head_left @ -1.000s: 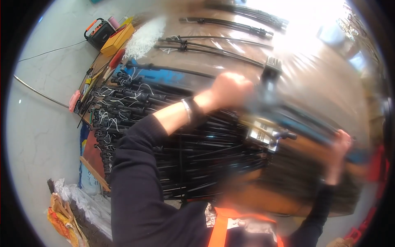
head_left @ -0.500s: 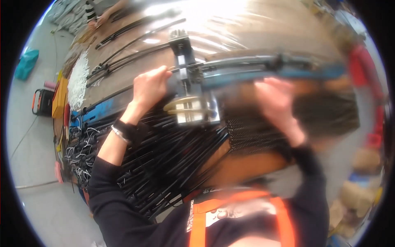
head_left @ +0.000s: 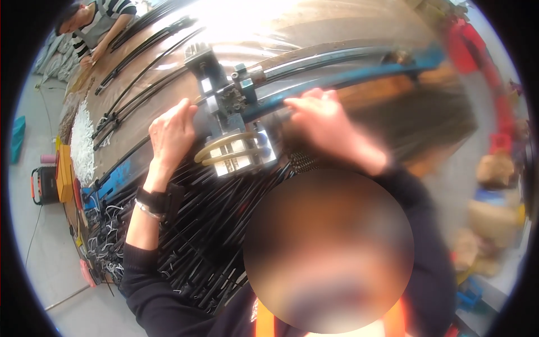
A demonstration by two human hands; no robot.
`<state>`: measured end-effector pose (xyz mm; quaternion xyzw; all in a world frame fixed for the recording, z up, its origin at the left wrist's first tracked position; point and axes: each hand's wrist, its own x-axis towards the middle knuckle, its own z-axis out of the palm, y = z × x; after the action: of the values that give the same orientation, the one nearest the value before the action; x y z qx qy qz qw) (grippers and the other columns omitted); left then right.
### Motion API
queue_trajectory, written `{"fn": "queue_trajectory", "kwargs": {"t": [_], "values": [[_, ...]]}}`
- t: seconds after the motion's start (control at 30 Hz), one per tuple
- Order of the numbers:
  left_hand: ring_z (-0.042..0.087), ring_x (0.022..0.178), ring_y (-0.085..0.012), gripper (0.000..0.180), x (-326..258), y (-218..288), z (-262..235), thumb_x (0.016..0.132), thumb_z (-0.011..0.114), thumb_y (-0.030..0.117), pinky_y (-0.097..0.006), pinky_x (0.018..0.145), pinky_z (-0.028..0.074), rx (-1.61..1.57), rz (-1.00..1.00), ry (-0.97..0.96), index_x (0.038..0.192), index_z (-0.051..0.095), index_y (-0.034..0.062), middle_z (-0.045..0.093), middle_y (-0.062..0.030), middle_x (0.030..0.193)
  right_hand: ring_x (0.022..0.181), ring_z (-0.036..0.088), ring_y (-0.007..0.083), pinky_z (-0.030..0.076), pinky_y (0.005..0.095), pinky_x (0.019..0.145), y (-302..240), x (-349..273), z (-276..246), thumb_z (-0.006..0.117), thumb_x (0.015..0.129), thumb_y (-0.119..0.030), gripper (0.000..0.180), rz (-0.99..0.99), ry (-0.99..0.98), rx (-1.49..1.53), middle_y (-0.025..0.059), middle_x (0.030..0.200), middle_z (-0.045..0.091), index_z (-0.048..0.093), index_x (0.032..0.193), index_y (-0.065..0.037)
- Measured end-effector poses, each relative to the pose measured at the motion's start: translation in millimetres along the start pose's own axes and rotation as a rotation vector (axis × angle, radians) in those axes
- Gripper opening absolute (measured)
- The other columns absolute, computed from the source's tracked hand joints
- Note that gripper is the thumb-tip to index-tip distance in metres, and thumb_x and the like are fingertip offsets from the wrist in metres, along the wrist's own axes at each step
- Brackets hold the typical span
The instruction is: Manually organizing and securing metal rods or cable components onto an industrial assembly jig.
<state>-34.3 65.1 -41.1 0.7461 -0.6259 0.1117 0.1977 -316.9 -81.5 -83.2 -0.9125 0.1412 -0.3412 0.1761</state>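
Observation:
A small bench machine [head_left: 222, 104] with a dark upright body, pale metal blocks and a yellowish curved tube [head_left: 233, 147] stands on the table between my hands. My left hand [head_left: 173, 130] is closed at the machine's left side. A thin black rod [head_left: 126, 159] runs up to it from the lower left; the curled fingers hide whatever they grip. To the right of the machine, my right hand [head_left: 325, 121] is by the blue rail [head_left: 348, 81], its fingers pointing toward the machine. Motion smears those fingers, so their grip is unclear.
Many black rods [head_left: 196, 236] lie in a heap below the machine, with white ties [head_left: 112, 210] at their left ends. A white pile [head_left: 83, 140] lines the table's left edge. Another person [head_left: 106, 28] works at the far left. A dark case [head_left: 48, 185] is on the floor.
My right hand has come left, closer to the machine. My left hand has kept its place beside it. The view has shifted, bringing the other person further into sight.

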Motion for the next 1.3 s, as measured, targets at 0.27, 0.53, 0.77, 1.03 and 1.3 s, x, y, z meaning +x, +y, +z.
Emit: {"fn": "queue_trajectory", "kwargs": {"t": [0.27, 0.53, 0.77, 1.03, 1.3], "values": [[0.062, 0.069, -0.0364, 0.02, -2, -3, 1, 0.095, 0.056, 0.025, -0.044, 0.057, 0.046, 0.045, -0.001, 0.014, 0.085, 0.056, 0.0086, 0.063, -0.0137, 0.074, 0.079, 0.061, 0.0228, 0.05, 0.035, 0.071, -4, -1, 2, 0.067, 0.087, -0.014, 0.021, 0.048, -0.092, 0.216, 0.0091, 0.085, 0.065, 0.063, 0.104, -0.004], [0.063, 0.069, -0.0332, 0.01, 5, -24, 8, 0.094, 0.057, 0.021, -0.042, 0.056, 0.047, 0.174, 0.167, 0.049, 0.091, 0.058, 0.0113, 0.063, -0.0098, 0.076, 0.078, 0.068, 0.0283, 0.055, 0.0373, 0.07, 50, 2, -13, 0.059, 0.083, -0.003, 0.022, -0.128, -0.374, -0.232, 0.0145, 0.084, 0.068, 0.065, 0.104, -0.004], [0.063, 0.077, -0.0221, 0.004, -14, -57, -32, 0.09, 0.059, 0.016, -0.037, 0.073, 0.046, 0.438, 0.395, 0.232, 0.094, 0.06, 0.0136, 0.064, -0.0008, 0.081, 0.072, 0.069, 0.0248, 0.056, 0.0343, 0.065, 44, -3, 8, 0.063, 0.077, -0.008, 0.01, -0.236, -0.7, -0.64, 0.0093, 0.075, 0.067, 0.063, 0.087, -0.004], [0.056, 0.079, -0.0217, 0.005, -104, 60, -16, 0.082, 0.062, 0.01, -0.037, 0.072, 0.042, 0.133, 0.233, -0.235, 0.087, 0.06, 0.0094, 0.057, -0.0066, 0.085, 0.076, 0.067, 0.0269, 0.055, 0.038, 0.07, 10, -18, 5, 0.064, 0.08, -0.013, 0.019, -0.153, -0.338, -0.583, 0.0098, 0.081, 0.065, 0.063, 0.098, -0.006], [0.059, 0.075, -0.0292, 0.011, -120, 53, -4, 0.084, 0.06, 0.007, -0.04, 0.065, 0.049, 0.039, 0.1, -0.303, 0.095, 0.061, 0.0052, 0.056, -0.013, 0.089, 0.084, 0.068, 0.0313, 0.054, 0.0389, 0.075, -10, -18, -2, 0.065, 0.089, -0.027, 0.024, 0.065, -0.419, 0.146, 0.0119, 0.087, 0.07, 0.066, 0.104, -0.008]]}}
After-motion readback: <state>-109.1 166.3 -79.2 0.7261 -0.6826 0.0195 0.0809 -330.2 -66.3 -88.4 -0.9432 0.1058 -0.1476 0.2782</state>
